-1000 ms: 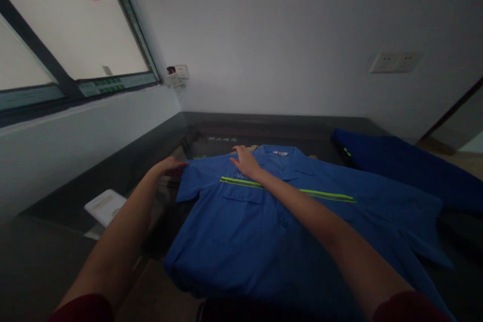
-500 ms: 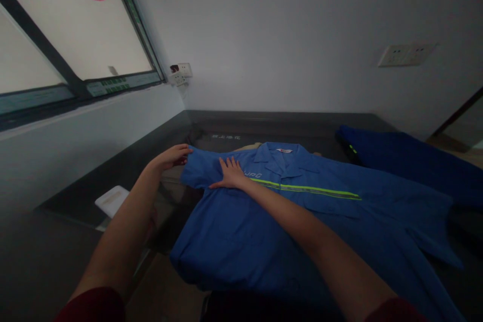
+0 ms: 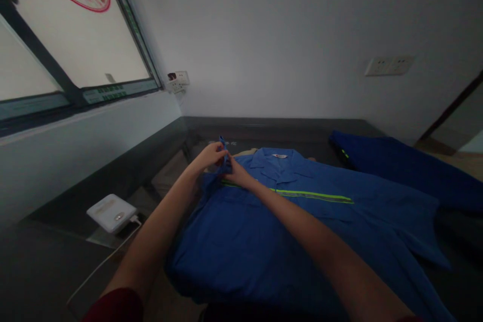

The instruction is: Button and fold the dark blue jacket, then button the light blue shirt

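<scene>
A blue work shirt (image 3: 264, 231) with a yellow-green reflective stripe (image 3: 313, 194) lies spread front-up on a dark table (image 3: 264, 128), its collar toward the far wall. My left hand (image 3: 210, 155) pinches the shirt's short left sleeve (image 3: 225, 157) and lifts it up over the shoulder area. My right hand (image 3: 234, 174) rests on the shirt just below that sleeve, at the left end of the stripe, fingers together and pressing the cloth.
A second dark blue garment (image 3: 400, 171) lies at the back right of the table. A white box-shaped device (image 3: 111, 212) with a cable sits at the left near the wall. A window (image 3: 64, 35) is on the left, with wall sockets (image 3: 177, 80) beside it.
My left hand has pulled the sleeve up and inward from the left edge toward the chest. My right hand stayed close to the same shoulder spot, shifting slightly toward the left hand.
</scene>
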Available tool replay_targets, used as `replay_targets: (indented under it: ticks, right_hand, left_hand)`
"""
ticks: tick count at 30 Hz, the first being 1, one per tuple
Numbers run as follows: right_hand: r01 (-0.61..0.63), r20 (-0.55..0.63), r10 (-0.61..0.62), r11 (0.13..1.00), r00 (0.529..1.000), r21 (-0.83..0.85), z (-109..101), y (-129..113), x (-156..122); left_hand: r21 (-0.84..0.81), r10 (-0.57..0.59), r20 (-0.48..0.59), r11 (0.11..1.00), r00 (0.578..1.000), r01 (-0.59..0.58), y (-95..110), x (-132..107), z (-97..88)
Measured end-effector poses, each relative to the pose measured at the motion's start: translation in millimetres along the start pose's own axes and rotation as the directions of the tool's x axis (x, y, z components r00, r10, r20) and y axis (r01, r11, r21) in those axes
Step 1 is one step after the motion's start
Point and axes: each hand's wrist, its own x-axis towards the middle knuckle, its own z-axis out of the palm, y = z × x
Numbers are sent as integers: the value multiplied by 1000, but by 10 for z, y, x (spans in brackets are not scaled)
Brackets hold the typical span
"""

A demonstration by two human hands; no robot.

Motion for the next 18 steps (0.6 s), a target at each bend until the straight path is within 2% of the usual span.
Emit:
replay_targets:
  ticks: [2,4,7,9,11,13,15,18]
  right_hand:
    - [-95,-100,117,975,988,200,-215,57,-50]
    - [-204,-174,274,920,946,335,-405,87,-126]
    - [-289,-215,396,869,893,401,-571,90,-244]
    - [-309,-225,407,877,885,369,-598,85,-292]
    - [-300,-251,385,900,888,318,-584,92,-303]
    - [-260,-297,327,934,897,244,-564,107,-283]
    - [-201,-330,230,972,915,120,-558,121,-248]
    - [-158,-287,139,986,948,-44,-578,123,-196]
  left_hand:
    - [182,40,-25,983,999,-35,23,-3,200]
    - [308,79,-14,949,997,-71,36,-61,417]
    - [398,83,71,912,994,-104,65,-206,686]
    - [401,94,127,906,987,-138,86,-299,746]
    - [381,110,127,912,986,-151,79,-369,668]
    - [376,102,83,918,991,-126,15,-429,466]
    - [393,69,48,916,996,-82,-114,-519,206]
    - [384,-37,55,923,998,13,-373,-768,-106]
